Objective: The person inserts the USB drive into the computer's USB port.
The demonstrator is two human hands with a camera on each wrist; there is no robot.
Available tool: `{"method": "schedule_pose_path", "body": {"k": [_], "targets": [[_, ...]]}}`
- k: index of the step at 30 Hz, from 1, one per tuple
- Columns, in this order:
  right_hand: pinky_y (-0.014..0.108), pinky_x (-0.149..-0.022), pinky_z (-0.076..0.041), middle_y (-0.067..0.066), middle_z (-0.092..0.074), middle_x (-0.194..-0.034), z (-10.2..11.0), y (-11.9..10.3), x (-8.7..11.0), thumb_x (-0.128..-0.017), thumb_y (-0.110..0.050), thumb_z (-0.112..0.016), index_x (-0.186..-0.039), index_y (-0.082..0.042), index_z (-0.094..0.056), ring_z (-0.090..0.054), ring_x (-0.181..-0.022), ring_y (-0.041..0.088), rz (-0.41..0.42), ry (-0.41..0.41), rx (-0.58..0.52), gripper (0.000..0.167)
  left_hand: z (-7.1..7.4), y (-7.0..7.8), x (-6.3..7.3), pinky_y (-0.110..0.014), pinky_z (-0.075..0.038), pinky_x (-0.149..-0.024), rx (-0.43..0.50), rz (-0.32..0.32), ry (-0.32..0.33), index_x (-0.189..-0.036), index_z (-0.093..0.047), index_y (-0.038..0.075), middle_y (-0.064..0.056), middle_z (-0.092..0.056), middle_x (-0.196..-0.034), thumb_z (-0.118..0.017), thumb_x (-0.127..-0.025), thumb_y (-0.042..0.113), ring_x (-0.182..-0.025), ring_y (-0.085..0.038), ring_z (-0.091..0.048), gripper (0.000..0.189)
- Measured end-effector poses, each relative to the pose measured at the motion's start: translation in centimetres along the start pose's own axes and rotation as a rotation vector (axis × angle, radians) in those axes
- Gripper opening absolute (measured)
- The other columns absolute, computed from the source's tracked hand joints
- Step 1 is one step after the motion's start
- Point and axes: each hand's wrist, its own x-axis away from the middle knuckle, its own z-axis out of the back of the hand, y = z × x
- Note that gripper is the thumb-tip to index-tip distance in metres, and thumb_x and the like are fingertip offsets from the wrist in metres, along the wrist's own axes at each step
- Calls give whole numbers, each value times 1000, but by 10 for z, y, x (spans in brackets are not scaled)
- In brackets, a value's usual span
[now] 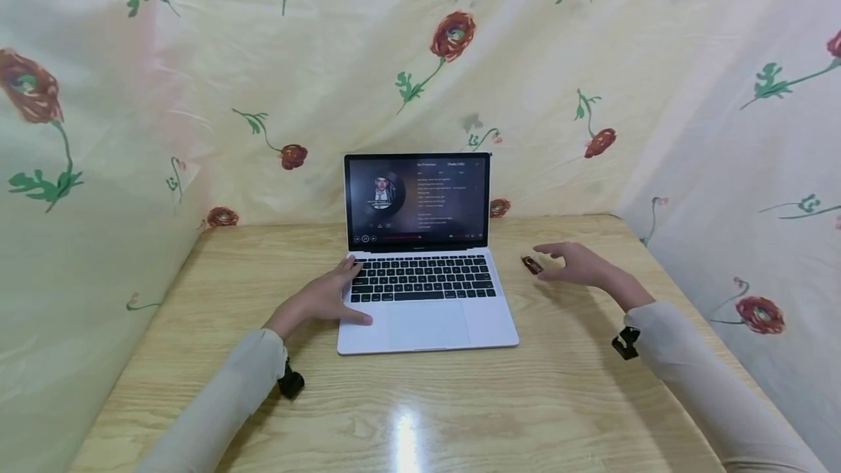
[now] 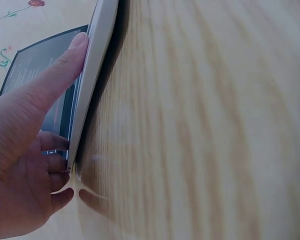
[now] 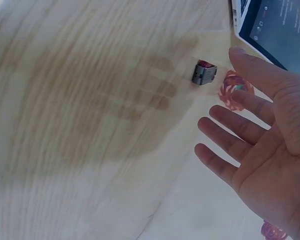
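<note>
An opened laptop (image 1: 430, 323) with a silver body and black keys stands on the wooden table, its screen (image 1: 418, 199) lit with a dark music-player page. My left hand (image 1: 325, 294) rests at the laptop's left edge, thumb on the palm rest and fingers beside the keyboard; the left wrist view shows the thumb (image 2: 60, 72) lying over the edge. To the laptop's right lies a small dark item (image 1: 531, 265), brownish in the head view, grey with a red end (image 3: 205, 73) in the right wrist view. Beside it my right hand (image 1: 578, 265) is spread, holding nothing.
Flower-printed cloth (image 1: 328, 79) hangs behind the table and along both sides. The light wood table (image 1: 407, 393) extends in front of the laptop, with a bright reflection near its front. Dark wrist cameras (image 1: 291, 382) sit on both sleeves.
</note>
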Motion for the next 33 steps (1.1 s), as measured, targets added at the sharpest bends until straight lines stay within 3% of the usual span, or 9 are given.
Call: {"method": "schedule_pose_path", "body": {"k": [5,11,21,26,33], "targets": [[63,-98,-51,31,-54,-145,-2,5,2,-97,-25,-71,-146,8,-48,-56,-125,50,11,12,-1,64,-1,1,0,-56,-18,-128,-2,-5,6,-163,-19,7,-16,-1,-172,-82,-74,66,-160,-34,-3,124],[60,-92,-53,32,-62,-129,-4,6,2,-96,-25,-71,-143,11,-49,-61,-115,48,2,27,6,64,-1,-1,0,-55,-18,-128,7,-9,6,-163,-19,7,-15,-2,-172,-82,-74,66,-160,-34,-3,124],[50,-81,-56,26,-66,-112,-8,9,-3,-94,-30,-75,-141,11,-52,-65,-99,35,-22,25,14,67,-2,-1,1,-56,-17,-128,18,-15,11,-163,-20,7,-14,-1,-172,-82,-74,66,-160,-33,-2,124],[39,-72,-53,24,-68,-107,-8,8,-7,-92,-30,-77,-138,11,-55,-61,-84,23,-36,22,6,66,-3,-2,0,-57,-18,-128,21,-17,10,-163,-19,7,-13,0,-173,-81,-73,67,-160,-33,-3,125],[47,-79,-56,23,-68,-105,-8,8,-12,-91,-30,-78,-134,9,-60,-64,-90,27,-41,35,18,60,-2,-3,0,-56,-18,-128,14,-16,11,-163,-18,7,-13,-1,-173,-81,-74,67,-160,-33,-3,125]]}}
